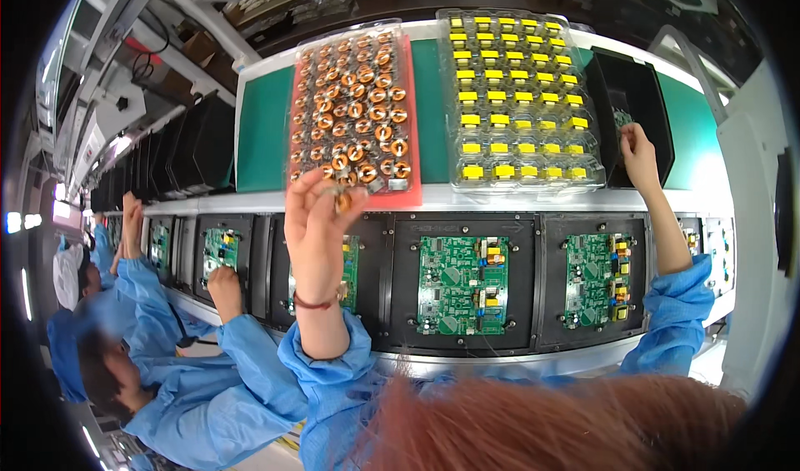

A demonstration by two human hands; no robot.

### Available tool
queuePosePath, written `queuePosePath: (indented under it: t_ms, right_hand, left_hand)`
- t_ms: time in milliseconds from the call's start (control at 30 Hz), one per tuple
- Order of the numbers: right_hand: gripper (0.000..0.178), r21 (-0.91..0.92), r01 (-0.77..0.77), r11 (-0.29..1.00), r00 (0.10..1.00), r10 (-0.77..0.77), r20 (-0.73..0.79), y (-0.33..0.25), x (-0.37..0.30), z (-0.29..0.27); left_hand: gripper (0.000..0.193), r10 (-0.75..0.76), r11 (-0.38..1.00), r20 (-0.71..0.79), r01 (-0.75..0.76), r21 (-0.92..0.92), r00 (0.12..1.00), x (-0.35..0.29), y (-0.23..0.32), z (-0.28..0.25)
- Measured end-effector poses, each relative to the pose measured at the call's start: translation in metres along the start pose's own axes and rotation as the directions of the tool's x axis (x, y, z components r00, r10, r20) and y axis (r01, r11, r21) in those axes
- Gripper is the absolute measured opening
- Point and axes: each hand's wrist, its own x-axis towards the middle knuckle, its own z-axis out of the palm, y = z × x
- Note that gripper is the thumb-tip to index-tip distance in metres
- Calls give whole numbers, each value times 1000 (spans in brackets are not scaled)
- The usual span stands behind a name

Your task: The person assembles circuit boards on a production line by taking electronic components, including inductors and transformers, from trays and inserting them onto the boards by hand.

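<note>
My left hand (310,238) is raised over the front edge of a clear tray (406,37) filled with copper-wound ring coils (356,92). Thumb and fingers pinch one ring coil (342,202). My right hand (640,161) reaches into the front of a black bin (646,71) on the right, its fingers drawn together beside small pale parts (622,117). Whatever lies between those fingertips is too small to make out. Below my hands, green circuit boards (450,279) sit in black carriers; my left wrist partly covers one board (352,263).
A clear tray (447,158) of yellow-topped transformers stands between the coil tray and the bin. Another populated board (587,279) lies below my right forearm. At left, a co-worker's hand (223,292) is over a board, near stacked black bins (196,150). A metal frame (696,62) rises at right.
</note>
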Motion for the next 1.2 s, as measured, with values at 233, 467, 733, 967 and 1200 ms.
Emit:
queuePosePath:
  t_ms: [233, 467, 733, 967, 1200]
  right_hand:
    - [16, -202, 157, 967, 985, -140, 98, 3, 9, -15]
    - [15, -177, 103, 979, 988, -80, 129, -1, 3, -10]
    - [15, -199, 76, 977, 964, -21, 264, -4, -7, -15]
    - [16, -256, 142, 956, 955, -65, 289, 9, -7, -5]
    - [13, -259, 19, 966, 967, 48, 250, -19, -11, -15]
  left_hand:
    - [24, -408, 796, 444, 73, 602, 798, -38, -5, 38]
    - [22, -381, 615, 772, -484, 623, 508, -73, -72, 60]
    - [18, -356, 415, 769, -648, 639, 531, -85, -93, 68]
    - [16, -310, 464, 831, -690, 556, 462, -108, -83, 75]
    - [14, -267, 448, 825, -694, 564, 498, -121, -90, 76]
